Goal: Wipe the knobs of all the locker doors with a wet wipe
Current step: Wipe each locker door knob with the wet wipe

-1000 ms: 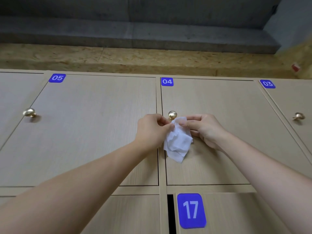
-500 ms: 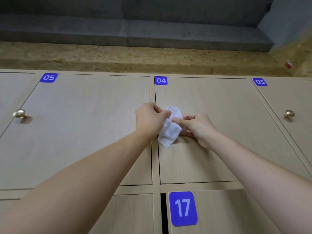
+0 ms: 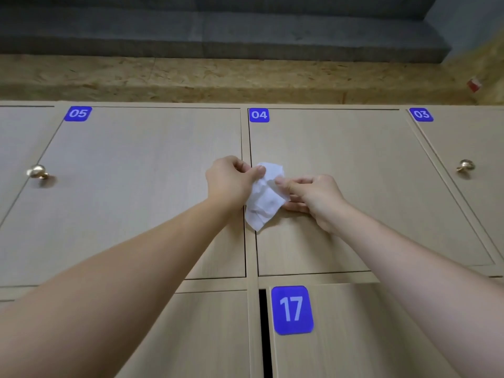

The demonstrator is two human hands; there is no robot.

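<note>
One white wipe (image 3: 263, 199) pinched in both grips, left hand (image 3: 230, 181) and right hand (image 3: 313, 199); two brass knobs (image 3: 37, 171) visible.

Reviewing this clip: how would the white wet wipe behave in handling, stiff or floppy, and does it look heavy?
Probably floppy: the wet wipe is crumpled and its lower corner hangs loose below the left hand and right hand. Likely light, since fingertip pinches alone carry it. It should drape around a knob rather than hold shape.
</note>
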